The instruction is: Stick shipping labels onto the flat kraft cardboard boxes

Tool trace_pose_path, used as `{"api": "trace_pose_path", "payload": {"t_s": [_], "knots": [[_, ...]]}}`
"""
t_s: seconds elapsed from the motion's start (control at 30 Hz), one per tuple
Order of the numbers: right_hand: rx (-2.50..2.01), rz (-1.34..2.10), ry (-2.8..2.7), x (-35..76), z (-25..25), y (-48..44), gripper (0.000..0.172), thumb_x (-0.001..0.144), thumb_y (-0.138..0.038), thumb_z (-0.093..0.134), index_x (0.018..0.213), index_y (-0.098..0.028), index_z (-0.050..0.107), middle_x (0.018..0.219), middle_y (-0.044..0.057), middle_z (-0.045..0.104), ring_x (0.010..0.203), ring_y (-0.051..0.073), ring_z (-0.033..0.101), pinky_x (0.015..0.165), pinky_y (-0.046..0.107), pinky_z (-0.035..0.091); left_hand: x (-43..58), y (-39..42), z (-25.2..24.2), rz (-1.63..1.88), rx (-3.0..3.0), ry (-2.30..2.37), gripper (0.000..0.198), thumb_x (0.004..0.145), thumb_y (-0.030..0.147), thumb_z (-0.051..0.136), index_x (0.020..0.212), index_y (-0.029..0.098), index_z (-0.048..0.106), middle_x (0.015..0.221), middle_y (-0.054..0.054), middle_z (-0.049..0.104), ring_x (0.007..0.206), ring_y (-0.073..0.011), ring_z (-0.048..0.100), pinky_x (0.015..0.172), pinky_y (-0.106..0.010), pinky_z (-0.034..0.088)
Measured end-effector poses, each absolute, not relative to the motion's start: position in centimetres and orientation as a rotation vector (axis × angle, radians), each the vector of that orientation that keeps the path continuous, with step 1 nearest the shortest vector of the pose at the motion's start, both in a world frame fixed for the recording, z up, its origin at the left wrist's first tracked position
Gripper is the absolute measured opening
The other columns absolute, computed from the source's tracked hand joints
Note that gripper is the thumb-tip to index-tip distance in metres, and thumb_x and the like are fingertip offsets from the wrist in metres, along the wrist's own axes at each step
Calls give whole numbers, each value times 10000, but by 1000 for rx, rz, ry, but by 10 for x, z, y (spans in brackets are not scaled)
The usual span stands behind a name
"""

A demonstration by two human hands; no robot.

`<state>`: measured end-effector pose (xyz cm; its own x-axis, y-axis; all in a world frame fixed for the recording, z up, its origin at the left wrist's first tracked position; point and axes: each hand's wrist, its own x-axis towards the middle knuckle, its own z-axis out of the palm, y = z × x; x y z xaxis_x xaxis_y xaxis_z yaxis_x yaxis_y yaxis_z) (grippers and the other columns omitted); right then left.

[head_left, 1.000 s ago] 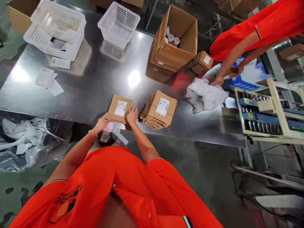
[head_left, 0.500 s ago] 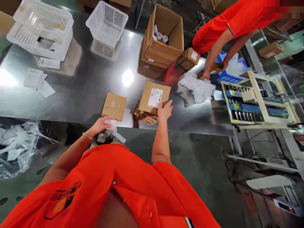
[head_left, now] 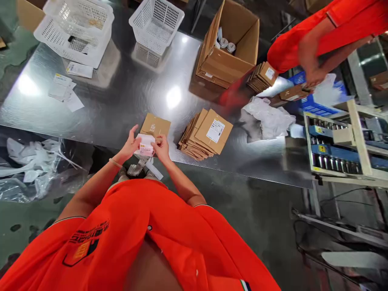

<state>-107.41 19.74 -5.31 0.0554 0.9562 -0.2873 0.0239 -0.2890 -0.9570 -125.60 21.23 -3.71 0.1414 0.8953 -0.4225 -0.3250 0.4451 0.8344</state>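
Note:
A white printed label (head_left: 146, 145) is held between my two hands, over the table's front edge. My left hand (head_left: 131, 144) pinches its left side, and my right hand (head_left: 161, 148) grips its right side. Just behind the label lies a flat brown cardboard box (head_left: 156, 124) with small print on its top, partly covered by my hands. To the right is a stack of flattened cardboard boxes (head_left: 206, 135), the top one bearing a white label. Below my hands hangs a strip of label paper (head_left: 154, 169).
White plastic baskets (head_left: 156, 26) and a large open carton (head_left: 227, 48) with round-lidded items stand at the back. Loose papers (head_left: 65, 92) lie left. Crumpled plastic film (head_left: 269, 117) lies right, near a co-worker's hands (head_left: 315, 76) and a rack of bottles (head_left: 336, 147).
My right hand has left the stack of boxes and come to the label, which it now holds together with my left hand. The top box of the stack lies turned. The view has shifted.

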Motion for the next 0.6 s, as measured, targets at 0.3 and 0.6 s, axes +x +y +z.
{"api": "trace_pose_path", "payload": {"t_s": [0.3, 0.6], "knots": [[-1513, 1273, -1212, -1066, -54, 197, 104, 739, -298, 846, 771, -227, 777, 629, -51, 616, 645, 154, 563, 673, 292, 472, -1245, 210, -57, 831, 929, 1289, 591, 482, 346, 1018, 994, 128, 821, 822, -45, 777, 757, -229, 727, 745, -343, 580], [-1660, 834, -1395, -1044, -76, 236, 116, 855, -157, 740, 762, -219, 772, 1168, 92, 736, 1178, 267, 675, 1058, 395, 538, -1253, 179, -87, 540, 723, 1160, 593, 358, 370, 1064, 857, 123, 859, 883, -127, 844, 875, -338, 791, 844, -425, 625]]}}
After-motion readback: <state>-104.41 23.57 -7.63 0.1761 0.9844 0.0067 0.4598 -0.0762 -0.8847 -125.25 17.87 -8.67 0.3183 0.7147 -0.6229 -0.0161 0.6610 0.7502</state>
